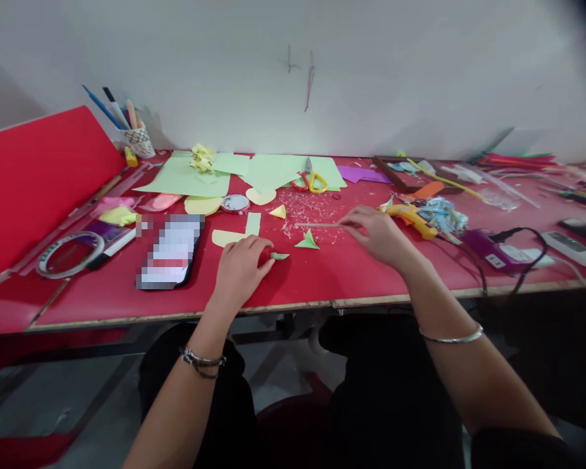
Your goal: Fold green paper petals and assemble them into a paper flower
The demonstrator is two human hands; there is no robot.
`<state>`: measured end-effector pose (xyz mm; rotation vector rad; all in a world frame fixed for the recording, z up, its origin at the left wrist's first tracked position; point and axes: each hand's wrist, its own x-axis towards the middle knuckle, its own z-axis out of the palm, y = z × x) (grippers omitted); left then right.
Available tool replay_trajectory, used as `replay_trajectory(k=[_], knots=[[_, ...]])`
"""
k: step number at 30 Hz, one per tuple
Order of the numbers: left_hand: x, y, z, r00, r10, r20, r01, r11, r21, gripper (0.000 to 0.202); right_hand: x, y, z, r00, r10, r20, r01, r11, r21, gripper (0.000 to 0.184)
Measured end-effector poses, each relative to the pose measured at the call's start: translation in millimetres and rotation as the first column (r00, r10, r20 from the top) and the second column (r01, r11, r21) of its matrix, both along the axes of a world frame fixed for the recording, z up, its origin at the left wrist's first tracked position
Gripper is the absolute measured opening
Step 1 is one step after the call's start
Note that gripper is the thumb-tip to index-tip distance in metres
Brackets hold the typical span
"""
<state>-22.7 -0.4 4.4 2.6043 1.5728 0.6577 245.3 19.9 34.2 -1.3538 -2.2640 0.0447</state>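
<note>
My left hand (240, 267) rests on the red table (371, 273) with its fingers pinched on a small folded green paper piece (279, 256). My right hand (376, 231) reaches further out and grips the end of a thin wooden stick (317, 225) that lies along the table. Between the hands sits another folded green paper triangle (307, 241). A small yellow paper triangle (278, 212) lies just beyond it, amid white paper shavings (305, 208).
A phone (170, 251) lies left of my left hand. Tape roll (69, 254), markers and a pen cup (137, 140) stand at far left. Green paper sheets (273, 170), scissors (311, 180), a yellow glue gun (410, 218) and a power strip (498, 251) with cables are further back and right.
</note>
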Motion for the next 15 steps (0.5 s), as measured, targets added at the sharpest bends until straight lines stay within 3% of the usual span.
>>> replay_trajectory(k=[3,8,12,15], knots=[[1.4,2.3,-1.3,0.999,-0.043,0.031,0.045,0.997,-0.056,0.031,7.4,9.9,-8.5,0.993,-0.113,-0.04,0.114,0.993,0.025,0.016],[0.4,5.8,-4.3,0.983,-0.136,0.12,0.15,0.982,-0.117,0.011,-15.6,5.6,-16.5,0.986,-0.127,-0.108,0.131,0.991,0.038,0.02],[-0.1,3.3,-3.3,0.908,-0.21,0.362,0.245,0.968,-0.053,0.004,-48.2,-14.5,-15.6,0.945,-0.01,-0.326,-0.039,0.989,-0.143,0.024],[3.2,-0.9,-0.3,0.839,-0.287,0.462,0.299,0.953,0.049,0.007,-69.6,-27.5,-21.4,0.859,0.004,-0.512,-0.215,0.91,-0.354,0.032]])
